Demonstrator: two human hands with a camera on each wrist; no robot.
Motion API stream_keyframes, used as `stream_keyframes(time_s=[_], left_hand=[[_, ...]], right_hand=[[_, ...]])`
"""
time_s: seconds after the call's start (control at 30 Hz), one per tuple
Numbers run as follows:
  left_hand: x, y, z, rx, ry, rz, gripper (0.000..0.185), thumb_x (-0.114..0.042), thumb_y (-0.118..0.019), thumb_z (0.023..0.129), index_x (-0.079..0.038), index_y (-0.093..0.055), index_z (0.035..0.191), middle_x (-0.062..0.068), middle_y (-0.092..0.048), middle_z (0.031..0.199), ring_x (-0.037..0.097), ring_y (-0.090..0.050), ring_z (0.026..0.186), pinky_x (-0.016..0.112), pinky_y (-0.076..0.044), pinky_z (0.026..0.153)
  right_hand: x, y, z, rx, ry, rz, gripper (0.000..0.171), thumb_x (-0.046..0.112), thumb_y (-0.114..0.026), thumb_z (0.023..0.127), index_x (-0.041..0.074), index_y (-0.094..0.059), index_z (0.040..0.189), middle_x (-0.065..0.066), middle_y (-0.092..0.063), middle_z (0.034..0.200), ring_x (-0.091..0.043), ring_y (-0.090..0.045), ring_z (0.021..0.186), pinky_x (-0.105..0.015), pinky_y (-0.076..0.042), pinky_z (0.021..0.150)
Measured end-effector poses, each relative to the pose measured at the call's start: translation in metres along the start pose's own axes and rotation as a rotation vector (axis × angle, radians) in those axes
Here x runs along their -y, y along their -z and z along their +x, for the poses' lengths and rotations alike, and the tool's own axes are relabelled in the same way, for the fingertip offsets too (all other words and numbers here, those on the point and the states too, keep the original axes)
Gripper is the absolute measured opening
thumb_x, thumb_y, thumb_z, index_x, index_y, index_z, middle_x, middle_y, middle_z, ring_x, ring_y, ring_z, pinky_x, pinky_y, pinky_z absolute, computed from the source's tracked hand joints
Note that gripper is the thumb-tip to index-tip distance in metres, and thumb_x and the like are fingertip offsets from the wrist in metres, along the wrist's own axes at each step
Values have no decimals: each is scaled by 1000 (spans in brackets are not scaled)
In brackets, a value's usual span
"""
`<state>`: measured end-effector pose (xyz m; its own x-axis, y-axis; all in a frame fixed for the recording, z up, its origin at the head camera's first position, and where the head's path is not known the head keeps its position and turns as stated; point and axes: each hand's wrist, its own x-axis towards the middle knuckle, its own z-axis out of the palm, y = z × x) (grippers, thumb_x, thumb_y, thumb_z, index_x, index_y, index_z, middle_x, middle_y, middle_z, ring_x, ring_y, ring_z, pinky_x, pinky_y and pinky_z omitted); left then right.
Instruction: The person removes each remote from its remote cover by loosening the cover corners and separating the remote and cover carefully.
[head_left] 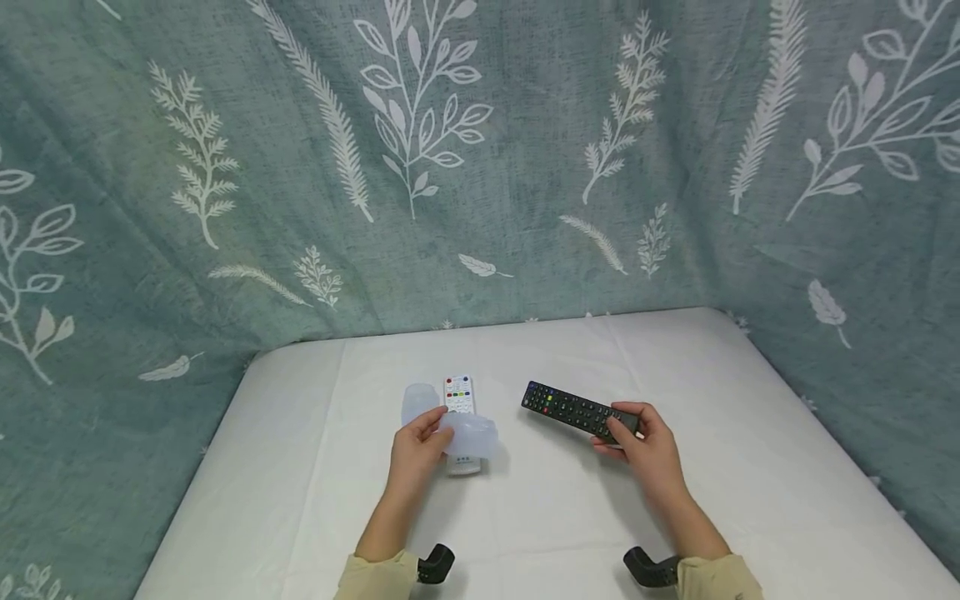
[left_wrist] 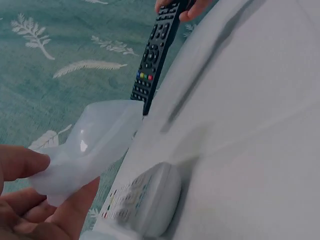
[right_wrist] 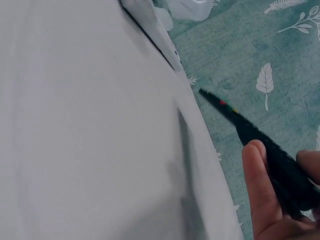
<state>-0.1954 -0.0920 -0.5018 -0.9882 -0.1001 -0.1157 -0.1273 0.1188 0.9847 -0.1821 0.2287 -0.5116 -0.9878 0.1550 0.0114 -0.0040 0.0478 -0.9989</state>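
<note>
My left hand (head_left: 414,457) pinches a limp, translucent whitish sleeve (head_left: 471,435) between thumb and fingers. Held above the table, the sleeve hides the middle of a white remote control (head_left: 458,393) lying there with its buttons up. Just left of that remote is a second translucent piece (head_left: 418,402), partly behind the left fingers. My right hand (head_left: 656,462) grips one end of a black remote control (head_left: 570,407), thumb on top. Its far end, with the coloured buttons, points left toward the sleeve. In the right wrist view, the black remote (right_wrist: 270,155) is seen from its side, raised off the table.
A white cloth covers the table (head_left: 555,517). Behind it and at both sides hangs a green curtain (head_left: 525,167) with a white leaf pattern. Black curved mounts (head_left: 437,564) sit at both wrists, beside beige sleeve cuffs (head_left: 378,575).
</note>
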Motion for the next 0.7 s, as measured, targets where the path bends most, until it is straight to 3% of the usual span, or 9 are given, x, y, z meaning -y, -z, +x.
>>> stream_keyframes(time_s=[0.2, 0.43, 0.53, 0.7], left_hand=[[-5, -18, 4, 72, -67, 34, 45, -6, -63, 92, 1, -57, 137, 23, -65, 128, 16, -66, 100, 19, -56, 73], [-14, -39, 12, 102, -92, 88, 41, -8, -66, 92, -1, -62, 132, 19, -64, 133, 28, -62, 123, 36, -55, 99], [-16, -46, 14, 113, -105, 121, 42, -9, -66, 92, -1, -62, 132, 17, -64, 135, 30, -60, 128, 40, -52, 104], [-14, -55, 19, 140, -114, 162, 42, -9, -64, 93, 2, -60, 134, 19, -64, 135, 32, -60, 127, 42, -52, 105]], right_hand=[[-4, -6, 0, -28, -54, 9, 37, 4, -51, 102, -4, -42, 136, -25, -46, 129, -11, -74, 79, -29, -62, 80], [-3, -10, -5, -14, -123, -7, 46, 2, -53, 99, 0, -37, 142, -27, -42, 139, -12, -74, 88, -27, -60, 84], [-3, -10, -9, 33, -121, -105, 53, 1, -58, 95, 2, -36, 144, -28, -45, 139, -15, -73, 94, -22, -60, 81], [-5, -8, -15, 109, -55, -364, 67, 3, -66, 90, 10, -36, 149, -26, -58, 136, -22, -72, 105, -14, -53, 78]])
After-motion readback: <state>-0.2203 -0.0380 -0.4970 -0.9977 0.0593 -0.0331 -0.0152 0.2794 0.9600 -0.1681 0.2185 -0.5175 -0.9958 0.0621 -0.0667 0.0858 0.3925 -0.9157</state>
